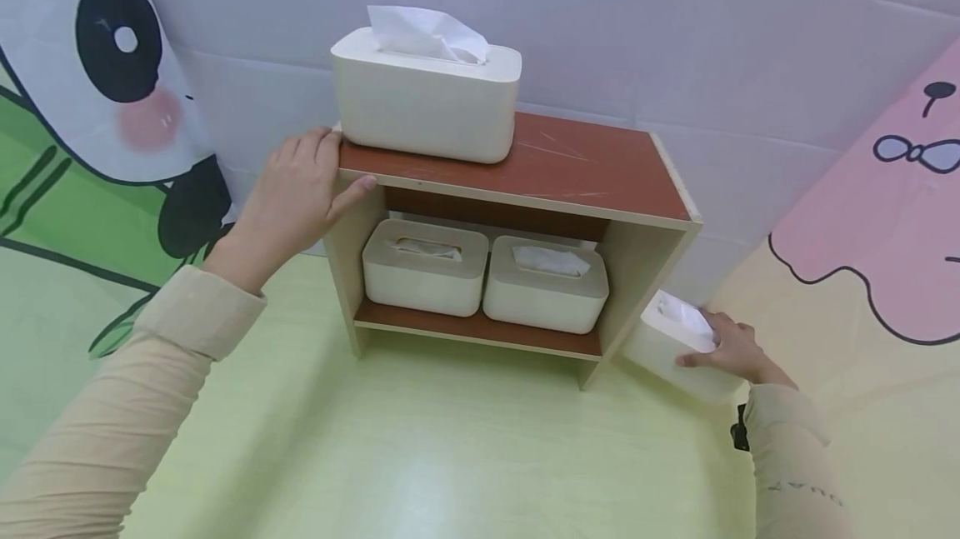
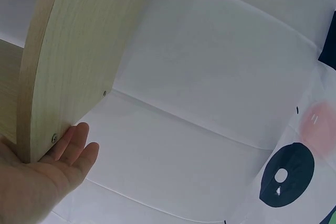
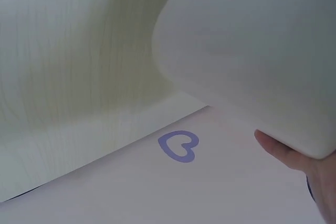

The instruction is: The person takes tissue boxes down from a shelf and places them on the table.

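My left hand rests on the top left corner of a small two-tier shelf, thumb along its front edge. In the left wrist view, its relaxed fingers show at the side panel's edge. To the right of the shelf, my right hand grips a cream tissue box from above, thumb on the near side. That box is tilted and fills much of the right wrist view, beside the shelf's wood-grain side. Another tissue box stands on the shelf top, with a tissue sticking up.
Inside the shelf, two more tissue boxes, a left one and a right one, sit side by side on the lower board. A cloth backdrop with cartoon figures hangs behind. A small black object lies near my right sleeve.
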Demonstrator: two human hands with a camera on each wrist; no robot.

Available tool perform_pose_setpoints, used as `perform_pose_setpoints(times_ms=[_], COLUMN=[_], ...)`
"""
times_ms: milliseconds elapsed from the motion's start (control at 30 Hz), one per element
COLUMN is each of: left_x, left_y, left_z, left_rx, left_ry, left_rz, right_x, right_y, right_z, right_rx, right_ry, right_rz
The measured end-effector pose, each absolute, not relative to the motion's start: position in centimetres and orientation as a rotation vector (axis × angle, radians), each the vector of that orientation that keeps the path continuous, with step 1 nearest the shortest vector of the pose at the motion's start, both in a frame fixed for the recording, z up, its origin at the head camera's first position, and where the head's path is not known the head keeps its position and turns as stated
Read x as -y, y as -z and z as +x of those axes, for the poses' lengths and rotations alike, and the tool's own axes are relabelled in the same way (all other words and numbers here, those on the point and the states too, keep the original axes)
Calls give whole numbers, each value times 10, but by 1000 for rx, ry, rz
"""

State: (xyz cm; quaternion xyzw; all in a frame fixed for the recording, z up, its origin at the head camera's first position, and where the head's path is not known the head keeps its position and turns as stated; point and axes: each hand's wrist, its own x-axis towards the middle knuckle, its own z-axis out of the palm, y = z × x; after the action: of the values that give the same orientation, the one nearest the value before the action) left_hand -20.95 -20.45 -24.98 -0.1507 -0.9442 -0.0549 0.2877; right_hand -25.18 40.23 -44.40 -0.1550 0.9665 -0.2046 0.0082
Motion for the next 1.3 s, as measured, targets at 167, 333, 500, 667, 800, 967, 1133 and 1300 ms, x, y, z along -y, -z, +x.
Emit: perform_pose_setpoints(times_ms=[167, 333, 500, 667, 800, 967, 1133, 1300], left_x=[204, 204, 204, 205, 205, 205, 204, 204], left_y=[250, 250, 251, 251, 251, 250, 250, 250], left_z=[-210, -210, -210, -210, -210, -211, -211, -211], left_rx=[2528, 2519, 2513, 2507, 2510, 2511, 2492, 2496], left_ry=[150, 148, 143, 141, 139, 139, 135, 145], left_rz=[-399, -406, -417, -409, -400, -399, -414, -419], right_x=[-401, -400, -399, -398, -398, -398, -401, -400], right_y=[449, 454, 460, 465, 468, 474, 482, 485], right_z=[-249, -244, -241, -242, -244, -244, -242, -240], right_rx=[-3018, -2974, -2988, -3008, -3025, -3047, -3050, -3064], right_ry=[647, 608, 581, 622, 640, 606, 572, 563], right_rz=[-470, -345, -330, -431, -500, -531, -531, -542])
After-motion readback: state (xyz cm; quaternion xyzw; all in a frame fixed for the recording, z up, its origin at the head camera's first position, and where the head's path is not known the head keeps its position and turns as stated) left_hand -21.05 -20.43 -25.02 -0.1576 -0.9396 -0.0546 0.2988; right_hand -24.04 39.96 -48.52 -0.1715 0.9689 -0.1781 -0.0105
